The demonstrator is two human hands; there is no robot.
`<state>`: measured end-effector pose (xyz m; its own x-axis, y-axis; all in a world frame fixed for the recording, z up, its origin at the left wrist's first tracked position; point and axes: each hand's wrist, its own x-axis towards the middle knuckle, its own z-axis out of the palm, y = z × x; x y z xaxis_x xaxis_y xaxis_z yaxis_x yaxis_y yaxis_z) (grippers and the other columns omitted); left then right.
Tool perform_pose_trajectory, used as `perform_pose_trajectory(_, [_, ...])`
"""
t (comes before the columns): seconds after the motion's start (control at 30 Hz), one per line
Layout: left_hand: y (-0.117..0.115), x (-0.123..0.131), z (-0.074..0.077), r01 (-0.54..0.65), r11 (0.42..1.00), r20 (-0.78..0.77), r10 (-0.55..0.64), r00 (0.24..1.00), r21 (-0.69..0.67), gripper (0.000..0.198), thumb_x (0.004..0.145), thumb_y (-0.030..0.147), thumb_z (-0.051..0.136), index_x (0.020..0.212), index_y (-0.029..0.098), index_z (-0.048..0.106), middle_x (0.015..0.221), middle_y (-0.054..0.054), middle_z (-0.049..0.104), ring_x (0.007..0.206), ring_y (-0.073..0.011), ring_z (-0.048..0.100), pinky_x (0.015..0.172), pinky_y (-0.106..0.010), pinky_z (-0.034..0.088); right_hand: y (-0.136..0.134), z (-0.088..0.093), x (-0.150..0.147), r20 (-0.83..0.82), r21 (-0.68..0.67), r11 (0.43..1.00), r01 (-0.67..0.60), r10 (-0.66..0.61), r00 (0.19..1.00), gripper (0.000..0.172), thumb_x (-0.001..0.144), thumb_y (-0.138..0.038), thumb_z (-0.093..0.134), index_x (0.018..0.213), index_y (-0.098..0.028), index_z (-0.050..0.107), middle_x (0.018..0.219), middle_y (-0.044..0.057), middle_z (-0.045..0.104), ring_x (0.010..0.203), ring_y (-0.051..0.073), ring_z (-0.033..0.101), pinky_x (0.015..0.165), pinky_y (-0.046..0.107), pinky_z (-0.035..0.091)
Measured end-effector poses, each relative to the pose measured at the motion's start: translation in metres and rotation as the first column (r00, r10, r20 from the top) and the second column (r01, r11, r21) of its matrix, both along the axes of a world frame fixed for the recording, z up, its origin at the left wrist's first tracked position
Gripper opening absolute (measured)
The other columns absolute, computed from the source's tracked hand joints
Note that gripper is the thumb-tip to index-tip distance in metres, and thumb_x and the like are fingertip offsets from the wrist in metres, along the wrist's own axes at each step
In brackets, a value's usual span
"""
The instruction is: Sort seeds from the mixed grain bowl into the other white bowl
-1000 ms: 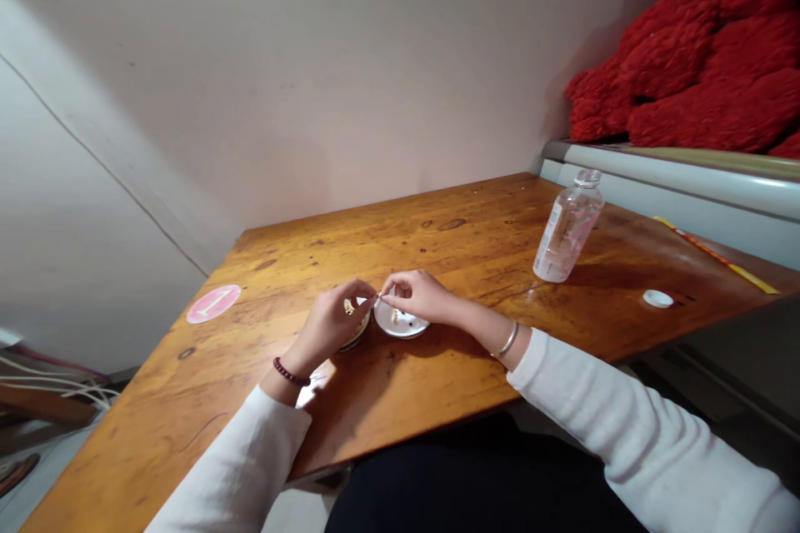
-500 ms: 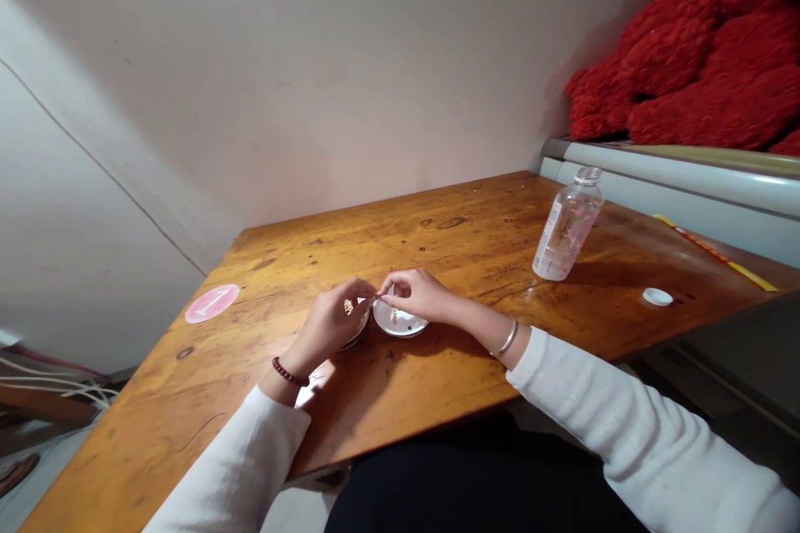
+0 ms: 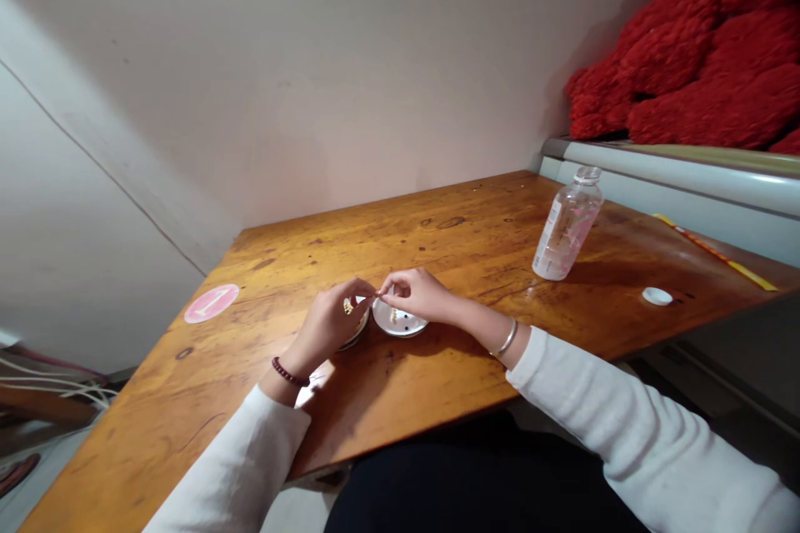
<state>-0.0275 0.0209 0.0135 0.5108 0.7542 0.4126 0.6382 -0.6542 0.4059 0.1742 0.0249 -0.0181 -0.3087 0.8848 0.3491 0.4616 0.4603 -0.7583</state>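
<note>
Left hand [image 3: 322,323] and right hand [image 3: 425,296]: fingers pinched together, tips meeting; held item, if any, too small to tell. From tips: left dish [image 3: 357,337], 7 o'clock, with pale grains [image 3: 348,308]; white dish [image 3: 386,325], 4 o'clock, pale bits [image 3: 394,316], dark bits [image 3: 407,328]. Judged partway: both contain pieces. Bottle [image 3: 567,226], 2 o'clock.

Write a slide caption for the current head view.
Left hand and right hand, fingertips close together by a white dish on a wooden table; an open bottle stands apart.

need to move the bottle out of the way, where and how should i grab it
Probably wrap the clear bottle mid-body with the right hand, coming from the near side: it stands upright, its tall body wider than the open neck.
</note>
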Motion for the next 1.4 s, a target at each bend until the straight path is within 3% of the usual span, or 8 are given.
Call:
perform_pose_trajectory(0.93, [-0.0006,-0.0009,0.0006,0.013,1.000,-0.022,-0.013,1.000,-0.026,0.016,0.087,0.032,0.055,0.094,0.022,0.065,0.090,-0.002,0.070,0.078,-0.0149,0.062,0.071,-0.024,0.047,0.0015,-0.0010,-0.0002,0.000,-0.021,0.999,-0.029,0.029,1.000,0.017,0.080,-0.030,0.064,0.088,-0.018,0.072,0.066,0.001,0.067,0.059,0.010,0.056,0.055,0.020,0.035])
perform_pose_trajectory(1.2, [-0.0019,0.0007,0.0033,-0.022,1.000,-0.080,0.023,0.997,0.006,0.026,0.089,0.042,0.050,0.092,0.023,0.068,0.086,-0.003,0.071,0.076,-0.0162,0.062,0.072,-0.025,0.045,0.0001,0.0006,0.0001,-0.007,-0.060,0.998,-0.026,0.026,1.000,0.032,0.073,-0.044,0.072,0.091,-0.018,0.074,0.070,0.003,0.069,0.062,0.011,0.059,0.057,0.021,0.037])
perform_pose_trajectory(1.3, [-0.0022,0.0001,0.0051,-0.092,0.995,-0.103,0.094,0.990,0.028,0.033,0.091,0.046,0.044,0.091,0.023,0.068,0.081,-0.003,0.070,0.072,-0.0158,0.062,0.067,-0.023,0.043,-0.0013,0.0018,-0.0001,-0.018,-0.060,0.998,-0.017,0.016,1.000,0.032,0.074,-0.045,0.071,0.093,-0.019,0.074,0.069,0.002,0.069,0.062,0.011,0.058,0.057,0.021,0.037])
perform_pose_trajectory(1.4, [-0.0012,-0.0045,0.0054,-0.317,0.944,-0.174,0.329,0.928,0.092,0.040,0.092,0.051,0.038,0.085,0.023,0.066,0.072,-0.004,0.069,0.063,-0.0169,0.061,0.056,-0.024,0.037,-0.0021,0.0025,-0.0005,-0.013,-0.030,1.000,0.001,-0.001,1.000,0.026,0.077,-0.041,0.068,0.089,-0.019,0.074,0.069,0.001,0.068,0.063,0.011,0.058,0.058,0.021,0.038])
